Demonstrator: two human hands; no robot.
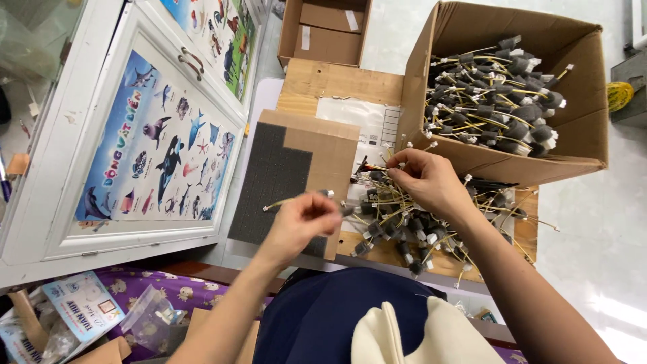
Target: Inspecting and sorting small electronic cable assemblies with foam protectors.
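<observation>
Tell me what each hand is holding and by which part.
The left hand pinches one yellow wire piece near its foam-capped end. The right hand grips wires at the top of the pile of foam-tipped wires; the exact hold is hidden.

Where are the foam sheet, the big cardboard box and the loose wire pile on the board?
dark foam sheet (269, 182), head view, middle of its grey face.
big cardboard box (586, 87), head view, bare inner right wall.
loose wire pile (397, 226), head view, middle of the heap below the right hand.

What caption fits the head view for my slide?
Left hand pinches one yellow wire while right hand reaches into the wire pile beside a cardboard box.
</observation>
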